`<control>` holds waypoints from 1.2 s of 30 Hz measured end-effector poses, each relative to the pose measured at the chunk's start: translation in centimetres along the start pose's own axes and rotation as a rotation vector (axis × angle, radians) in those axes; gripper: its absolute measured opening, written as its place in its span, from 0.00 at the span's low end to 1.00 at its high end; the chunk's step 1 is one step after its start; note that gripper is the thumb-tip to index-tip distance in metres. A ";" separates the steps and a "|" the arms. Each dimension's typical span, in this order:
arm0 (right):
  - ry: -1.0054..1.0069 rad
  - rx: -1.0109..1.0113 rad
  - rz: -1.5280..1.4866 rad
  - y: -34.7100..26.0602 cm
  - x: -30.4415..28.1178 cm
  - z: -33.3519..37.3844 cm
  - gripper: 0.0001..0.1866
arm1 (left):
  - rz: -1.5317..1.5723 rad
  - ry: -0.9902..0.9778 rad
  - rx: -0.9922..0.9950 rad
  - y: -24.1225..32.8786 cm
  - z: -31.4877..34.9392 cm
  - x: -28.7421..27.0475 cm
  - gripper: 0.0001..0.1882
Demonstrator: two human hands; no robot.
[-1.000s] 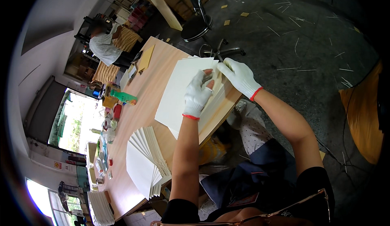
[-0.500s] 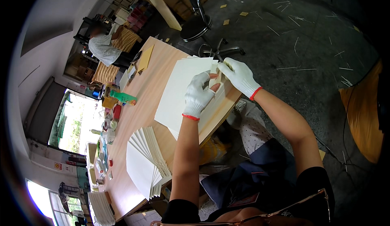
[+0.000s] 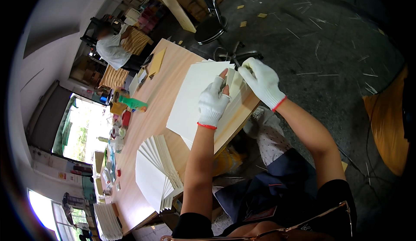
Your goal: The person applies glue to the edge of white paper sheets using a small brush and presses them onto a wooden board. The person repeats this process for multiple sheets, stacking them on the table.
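Both my hands wear white knitted gloves with red cuffs, the left one with bare thumb and index tips. My left hand (image 3: 213, 102) rests at the right side of a large white board (image 3: 188, 96), thumb and index finger apart against a narrow cream strip (image 3: 236, 83). This strip stands tilted along the board's edge, between my hands. My right hand (image 3: 263, 83) is just right of the strip, fingers curled together in a pinch; what they hold is too small to make out. More white sheet edges show beneath the board.
A fanned stack of white boards (image 3: 158, 171) lies at the table's near edge. A green bottle (image 3: 132, 103) and small items line the wooden table's (image 3: 156, 111) left side. A black swivel chair (image 3: 211, 30) stands beyond. Another person (image 3: 113, 50) works at the far left.
My right hand has drawn slightly right, away from the left hand. My left thumb and index finger have shifted up along the strip, which shows more openly now.
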State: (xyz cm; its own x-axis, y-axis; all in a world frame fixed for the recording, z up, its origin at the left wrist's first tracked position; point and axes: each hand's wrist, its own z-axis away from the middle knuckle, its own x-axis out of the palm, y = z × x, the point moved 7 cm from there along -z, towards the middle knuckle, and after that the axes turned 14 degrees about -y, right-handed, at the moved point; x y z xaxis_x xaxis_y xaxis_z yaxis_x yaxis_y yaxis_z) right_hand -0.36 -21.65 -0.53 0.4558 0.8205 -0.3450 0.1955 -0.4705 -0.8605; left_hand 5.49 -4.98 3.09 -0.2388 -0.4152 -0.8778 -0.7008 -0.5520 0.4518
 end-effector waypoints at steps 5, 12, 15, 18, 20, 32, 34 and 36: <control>-0.126 -0.580 0.488 -4.2 2.4 3.5 0.18 | -0.019 0.022 0.029 -1.0 0.0 0.0 0.20; -0.142 -0.505 0.492 -2.4 3.5 4.1 0.29 | -0.206 0.007 0.207 1.2 0.5 0.4 0.19; -0.138 -0.509 0.492 -2.4 3.7 4.1 0.30 | -0.268 0.008 0.213 1.2 0.9 0.5 0.17; -0.121 -0.507 0.494 -2.3 3.6 4.2 0.31 | -0.241 0.003 0.183 1.5 0.9 0.3 0.17; -0.121 -0.496 0.496 -2.4 3.5 4.3 0.31 | -0.198 -0.044 0.109 1.4 0.3 0.3 0.17; -0.220 0.036 0.009 1.6 0.5 0.5 0.19 | -0.076 -0.093 -0.066 -0.3 -0.9 0.4 0.18; -0.367 0.054 0.447 0.9 0.3 -0.4 0.19 | -0.099 -0.062 -0.025 -0.3 -0.8 0.3 0.20; -0.305 -0.222 0.624 -0.2 0.6 -0.7 0.16 | -0.122 -0.050 -0.002 -0.3 -0.8 0.4 0.21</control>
State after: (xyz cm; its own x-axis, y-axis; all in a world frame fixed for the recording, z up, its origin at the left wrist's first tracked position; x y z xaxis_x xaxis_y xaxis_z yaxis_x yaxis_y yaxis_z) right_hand 0.51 -21.33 -0.29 0.2840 0.4170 -0.8634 0.1649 -0.9083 -0.3844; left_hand 6.15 -5.56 2.74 -0.1852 -0.3082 -0.9331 -0.7255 -0.5976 0.3414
